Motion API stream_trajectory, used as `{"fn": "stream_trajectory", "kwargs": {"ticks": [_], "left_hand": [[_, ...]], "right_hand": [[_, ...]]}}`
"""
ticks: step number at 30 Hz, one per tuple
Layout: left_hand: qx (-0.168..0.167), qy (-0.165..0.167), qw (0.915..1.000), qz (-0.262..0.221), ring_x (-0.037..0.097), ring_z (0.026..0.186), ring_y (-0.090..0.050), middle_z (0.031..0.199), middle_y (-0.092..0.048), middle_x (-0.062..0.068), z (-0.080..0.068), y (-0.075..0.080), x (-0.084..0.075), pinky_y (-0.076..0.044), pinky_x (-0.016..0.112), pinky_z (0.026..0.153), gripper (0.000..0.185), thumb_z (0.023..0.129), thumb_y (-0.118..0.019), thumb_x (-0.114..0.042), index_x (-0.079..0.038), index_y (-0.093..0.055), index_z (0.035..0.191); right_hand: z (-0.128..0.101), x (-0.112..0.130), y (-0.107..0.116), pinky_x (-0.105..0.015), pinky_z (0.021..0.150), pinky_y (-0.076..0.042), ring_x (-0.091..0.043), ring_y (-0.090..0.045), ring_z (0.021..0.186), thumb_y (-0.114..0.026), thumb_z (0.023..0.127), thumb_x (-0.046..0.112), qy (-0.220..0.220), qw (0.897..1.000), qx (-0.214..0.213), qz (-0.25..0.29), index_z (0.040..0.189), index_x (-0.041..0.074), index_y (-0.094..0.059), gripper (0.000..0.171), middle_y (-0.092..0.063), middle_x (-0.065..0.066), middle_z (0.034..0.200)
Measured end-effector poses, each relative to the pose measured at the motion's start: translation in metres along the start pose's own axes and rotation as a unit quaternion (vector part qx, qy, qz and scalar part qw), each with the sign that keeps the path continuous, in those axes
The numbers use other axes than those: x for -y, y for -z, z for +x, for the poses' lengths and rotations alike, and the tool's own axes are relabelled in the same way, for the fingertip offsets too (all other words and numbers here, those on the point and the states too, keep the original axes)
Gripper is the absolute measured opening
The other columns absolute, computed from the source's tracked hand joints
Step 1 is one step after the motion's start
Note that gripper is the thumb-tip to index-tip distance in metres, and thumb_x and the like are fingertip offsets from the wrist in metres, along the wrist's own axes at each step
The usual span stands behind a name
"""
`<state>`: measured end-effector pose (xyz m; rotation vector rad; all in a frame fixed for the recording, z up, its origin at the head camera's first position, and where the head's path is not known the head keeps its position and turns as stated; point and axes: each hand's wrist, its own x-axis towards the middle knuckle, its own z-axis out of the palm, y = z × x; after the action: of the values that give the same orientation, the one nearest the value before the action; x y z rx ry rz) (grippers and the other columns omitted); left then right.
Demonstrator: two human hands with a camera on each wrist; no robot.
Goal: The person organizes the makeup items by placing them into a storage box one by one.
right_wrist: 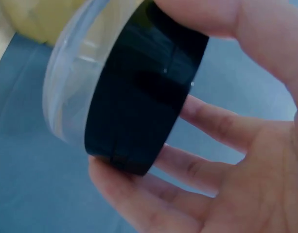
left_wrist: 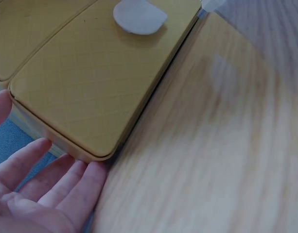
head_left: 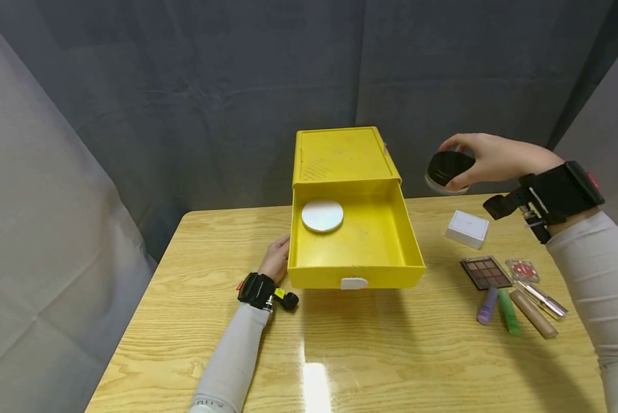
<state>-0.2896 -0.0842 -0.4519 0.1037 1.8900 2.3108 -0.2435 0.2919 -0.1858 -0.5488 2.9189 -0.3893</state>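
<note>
- Taking the open drawer (head_left: 360,276) as the middle of the clock, the black-lidded jar (head_left: 446,166) hung in the air at 2 o'clock, above the level of the desk (head_left: 205,246).
- Your right fingers (right_wrist: 217,121) gripped it by the black lid, thumb on one side and the others curled round the opposite side; the clear part faced downward, probably because the lid gave you a firm hold and kept the base free.
- Your left fingers (left_wrist: 25,162) were fairly straight at 8 o'clock, tips touching the edge of the yellow cabinet (head_left: 347,152) without gripping it; that looked like a light brace against sliding.
- The drawer stuck out from the cabinet toward your 6 o'clock, so you could see into it from above.
- Inside, the white disc (head_left: 322,216) lay flat toward 10 o'clock, seemingly set aside there to keep out of the middle.
- The white box (head_left: 467,228) stood at 3 o'clock, with the eyeshadow palette (head_left: 486,272), red compact (head_left: 523,271) and green tube (head_left: 509,312) toward 4, presumably grouped for your right arm's easy reach.
</note>
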Motion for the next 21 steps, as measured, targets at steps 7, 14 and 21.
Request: {"fn": "stream_trajectory", "kwargs": {"ticks": [7,14,21], "left_hand": [[-0.006,0.013,0.9998,-0.01,0.028,0.12,-0.044,0.136,-0.043,0.02,0.002,0.002,0.0,-0.04,0.038,0.099,0.045,0.097,-0.047,-0.018,0.004,-0.04,0.135],[-0.005,0.014,0.9999,0.0,0.028,0.124,-0.041,0.138,-0.04,0.019,0.0,0.003,-0.003,-0.037,0.04,0.101,0.045,0.097,-0.045,-0.018,0.004,-0.038,0.136],[0.0,0.021,0.9997,-0.009,0.028,0.124,-0.041,0.138,-0.04,0.019,-0.001,0.003,-0.002,-0.037,0.041,0.101,0.046,0.097,-0.047,-0.018,0.004,-0.038,0.136]], "right_hand": [[0.002,0.041,0.009,-0.04,0.075,-0.045,-0.03,-0.048,0.099,-0.073,0.078,0.027,0.046,0.999,0.021,-0.001,0.136,0.005,-0.034,0.074,-0.042,-0.022,0.123],[0.013,0.075,0.01,-0.04,0.081,-0.046,-0.028,-0.051,0.098,-0.074,0.076,0.025,0.094,0.994,0.058,0.004,0.134,0.004,-0.036,0.073,-0.046,-0.019,0.119],[0.027,0.1,0.001,-0.037,0.081,-0.047,-0.026,-0.051,0.094,-0.076,0.073,0.024,0.106,0.99,0.092,-0.015,0.13,0.004,-0.039,0.071,-0.048,-0.017,0.116]]}}
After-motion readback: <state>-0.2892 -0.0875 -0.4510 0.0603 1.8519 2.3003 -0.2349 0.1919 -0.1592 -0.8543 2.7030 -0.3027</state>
